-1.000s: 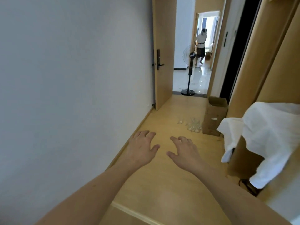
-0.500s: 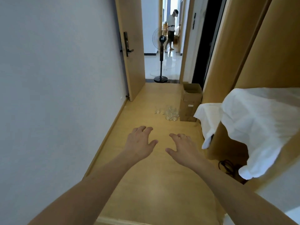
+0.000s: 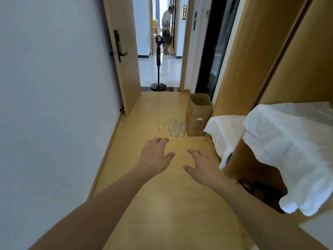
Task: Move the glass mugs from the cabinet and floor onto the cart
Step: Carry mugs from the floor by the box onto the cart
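1. Narrow hallway, pale wood floor [image 3: 162,204], grey wall on the left, open door [image 3: 124,51] ahead on the left, wood-panelled cabinet fronts on the right. A standing fan [image 3: 158,69] stands in the doorway at the far end; another person [image 3: 166,29] is in the room beyond it.
2. Glass mugs [image 3: 175,128]: a tight cluster on the floor toward the far right side of the hallway, just beside a cardboard box [image 3: 198,114] that stands against the right wall. One mug [image 3: 160,126] sits slightly apart, on the left of the cluster. Count cannot be read; the glass blurs together.
3. Left hand [image 3: 155,156] and right hand [image 3: 201,165]: both held out palm down, fingers spread and relaxed, holding nothing. Both are well short of the mugs.
4. White cloth [image 3: 288,145] drapes off a cabinet ledge on the right, near the right hand. No cart is in view; nor are any mugs inside the cabinet.
5. Judged step: approach to the floor cluster, pick-up not yet begun.
6. To do it well (judgement):
   - Get close and low before reaching.
   - Take the lone left mug first with the left hand; it has clear room round it.
   - Lift outer mugs of the cluster straight up, since neighbours may be touching and could clink or tip.
   - Grip by handle or body, one mug per hand.
   - Keep the right forearm clear of the hanging cloth and the box.
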`<state>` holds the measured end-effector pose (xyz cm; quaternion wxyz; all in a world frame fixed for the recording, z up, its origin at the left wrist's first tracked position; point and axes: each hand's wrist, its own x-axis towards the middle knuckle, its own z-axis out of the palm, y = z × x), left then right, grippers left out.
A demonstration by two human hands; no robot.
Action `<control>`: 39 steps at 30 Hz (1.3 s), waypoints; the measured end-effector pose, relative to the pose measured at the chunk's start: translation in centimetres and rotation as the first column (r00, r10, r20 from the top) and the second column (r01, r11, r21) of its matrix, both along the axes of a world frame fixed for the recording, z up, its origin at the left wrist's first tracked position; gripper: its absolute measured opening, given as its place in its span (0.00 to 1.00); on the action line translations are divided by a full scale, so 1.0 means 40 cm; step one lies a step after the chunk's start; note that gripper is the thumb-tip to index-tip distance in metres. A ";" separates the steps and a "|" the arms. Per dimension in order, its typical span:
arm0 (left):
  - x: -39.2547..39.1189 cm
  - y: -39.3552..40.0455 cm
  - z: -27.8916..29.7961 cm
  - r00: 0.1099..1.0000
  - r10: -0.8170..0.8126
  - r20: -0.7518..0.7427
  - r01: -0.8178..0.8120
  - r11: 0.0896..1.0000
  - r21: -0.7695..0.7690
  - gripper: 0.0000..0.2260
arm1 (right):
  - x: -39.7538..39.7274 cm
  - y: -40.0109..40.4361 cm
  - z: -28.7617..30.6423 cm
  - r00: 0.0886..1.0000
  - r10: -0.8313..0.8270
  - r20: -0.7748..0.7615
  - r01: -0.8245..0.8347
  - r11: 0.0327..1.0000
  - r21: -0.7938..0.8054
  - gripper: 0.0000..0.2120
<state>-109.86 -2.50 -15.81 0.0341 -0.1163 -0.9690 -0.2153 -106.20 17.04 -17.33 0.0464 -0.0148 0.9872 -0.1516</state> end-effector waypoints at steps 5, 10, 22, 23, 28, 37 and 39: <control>-0.115 -0.027 -0.049 0.999 0.003 0.038 -0.004 1.000 0.024 0.27 | -0.116 -0.019 -0.028 1.000 -0.008 0.029 0.008 1.000 0.025 0.32; -0.249 -0.043 -0.083 0.997 0.035 0.062 -0.035 0.999 0.012 0.27 | -0.279 -0.036 -0.067 0.999 0.014 0.037 -0.014 1.000 -0.013 0.32; -0.719 0.082 -0.068 0.993 0.052 0.108 -0.042 0.994 -0.098 0.27 | -0.754 0.066 -0.108 0.995 -0.013 0.095 0.025 0.991 -0.128 0.32; -0.759 0.103 -0.067 0.993 0.047 0.112 -0.036 0.994 -0.099 0.27 | -0.793 0.083 -0.109 0.995 -0.021 0.099 0.034 0.990 -0.135 0.32; -0.897 0.173 -0.094 0.989 0.014 0.144 0.003 0.993 -0.118 0.27 | -0.938 0.145 -0.137 0.990 -0.049 0.132 0.070 0.986 -0.154 0.32; -1.146 0.207 -0.169 0.977 -0.011 0.211 0.030 0.996 -0.089 0.28 | -1.153 0.173 -0.198 0.974 -0.079 0.212 0.114 0.981 -0.157 0.31; -1.216 0.210 -0.198 0.973 -0.022 0.229 0.040 0.996 -0.074 0.27 | -1.213 0.174 -0.223 0.970 -0.101 0.222 0.136 0.980 -0.146 0.31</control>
